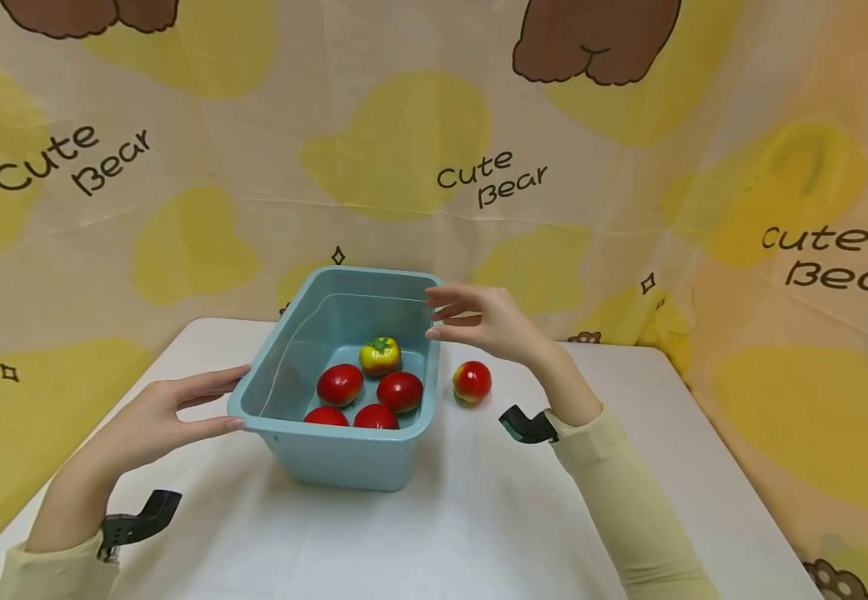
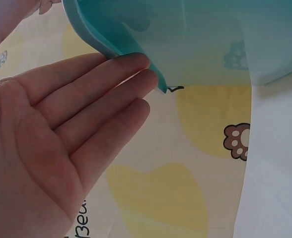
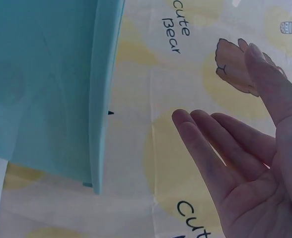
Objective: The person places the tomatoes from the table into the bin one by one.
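Observation:
A light blue plastic bin (image 1: pixel 343 454) stands on the white table, holding several glossy round red fruits (image 1: pixel 339 385) and a yellow-and-red one with a green leafy top (image 1: pixel 380 356). My left hand (image 1: pixel 167 417) is at the bin's left rim near its front corner. In the left wrist view its straight fingers (image 2: pixel 111 84) lie against the rim. My right hand (image 1: pixel 489 321) is raised by the far right corner, fingers loosely extended and holding nothing. The right wrist view shows a gap between these fingers (image 3: pixel 205 153) and the bin rim (image 3: pixel 101 99).
A red fruit with a yellowish patch (image 1: pixel 472 382) lies on the white table (image 1: pixel 524 517), just right of the bin. Behind the table hangs a cream and yellow cloth (image 1: pixel 373 133) printed with bears and lettering. Each wrist wears a black strap (image 1: pixel 527 425).

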### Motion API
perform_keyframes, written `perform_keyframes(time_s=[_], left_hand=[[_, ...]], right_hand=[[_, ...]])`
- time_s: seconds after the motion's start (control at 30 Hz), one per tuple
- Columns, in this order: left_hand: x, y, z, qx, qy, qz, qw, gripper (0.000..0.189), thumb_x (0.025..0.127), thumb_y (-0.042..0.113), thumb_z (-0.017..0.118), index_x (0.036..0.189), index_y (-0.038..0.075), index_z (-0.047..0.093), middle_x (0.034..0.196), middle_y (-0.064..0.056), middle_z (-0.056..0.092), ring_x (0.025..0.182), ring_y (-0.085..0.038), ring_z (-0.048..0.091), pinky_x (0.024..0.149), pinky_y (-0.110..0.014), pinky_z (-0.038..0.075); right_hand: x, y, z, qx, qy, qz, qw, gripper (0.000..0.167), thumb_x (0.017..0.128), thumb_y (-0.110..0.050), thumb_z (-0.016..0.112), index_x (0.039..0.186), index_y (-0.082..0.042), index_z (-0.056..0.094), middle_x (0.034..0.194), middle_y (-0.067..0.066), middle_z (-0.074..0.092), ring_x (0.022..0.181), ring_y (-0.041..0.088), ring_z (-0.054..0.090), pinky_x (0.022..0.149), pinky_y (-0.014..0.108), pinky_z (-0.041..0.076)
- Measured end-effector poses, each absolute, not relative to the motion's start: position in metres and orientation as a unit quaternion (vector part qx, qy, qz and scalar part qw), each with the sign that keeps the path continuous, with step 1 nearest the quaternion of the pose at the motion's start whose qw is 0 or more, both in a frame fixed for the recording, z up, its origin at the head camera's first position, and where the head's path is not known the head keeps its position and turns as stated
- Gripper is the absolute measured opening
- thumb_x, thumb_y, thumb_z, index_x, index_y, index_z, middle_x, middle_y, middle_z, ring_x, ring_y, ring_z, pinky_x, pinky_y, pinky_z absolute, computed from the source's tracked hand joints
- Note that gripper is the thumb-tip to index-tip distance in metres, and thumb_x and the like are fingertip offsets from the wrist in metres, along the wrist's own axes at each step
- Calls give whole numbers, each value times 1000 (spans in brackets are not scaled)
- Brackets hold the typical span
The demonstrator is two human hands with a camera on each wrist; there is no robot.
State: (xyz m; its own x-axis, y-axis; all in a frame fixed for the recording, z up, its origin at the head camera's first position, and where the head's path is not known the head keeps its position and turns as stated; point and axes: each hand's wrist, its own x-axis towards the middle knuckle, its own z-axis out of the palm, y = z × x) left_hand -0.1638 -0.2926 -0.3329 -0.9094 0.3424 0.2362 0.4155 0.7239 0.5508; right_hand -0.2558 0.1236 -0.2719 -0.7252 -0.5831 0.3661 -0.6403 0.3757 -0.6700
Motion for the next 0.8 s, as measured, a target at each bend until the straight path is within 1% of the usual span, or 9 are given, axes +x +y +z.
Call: perform_keyframes(time_s=[0.17,0.33,0.53,0.67,0.8], left_hand=[[-164,-292,-332,-204,-927,-310,61,60,82,31,74,137,31,51,134,3,58,110,17,46,86,-6,39],[-164,-292,-332,-207,-926,-308,65,60,82,30,75,137,29,51,133,4,58,110,17,47,86,-5,39],[-164,-293,-333,-208,-926,-307,65,60,82,30,75,137,29,51,133,5,58,110,17,46,86,-5,39],[-164,-292,-332,-208,-927,-305,63,60,82,30,75,137,30,51,133,5,58,110,17,46,86,-6,39],[-163,-292,-332,-209,-927,-305,65,60,82,29,75,137,29,51,133,5,59,109,17,46,86,-6,40]], right_hand=[[-255,131,-279,357,-828,429,44,52,81,-22,77,128,-8,59,118,8,66,106,25,65,88,35,54],[-255,139,-286,347,-827,439,47,53,81,-21,76,129,-7,58,118,12,66,107,27,64,88,37,53],[-254,149,-295,323,-838,438,42,54,81,-25,76,130,-11,57,120,8,66,109,24,63,89,35,53],[-255,156,-302,307,-846,435,41,55,81,-28,76,131,-13,57,120,5,65,109,23,63,88,32,53],[-255,163,-309,299,-848,437,38,54,82,-28,75,130,-13,57,120,5,65,109,23,63,88,31,53]])
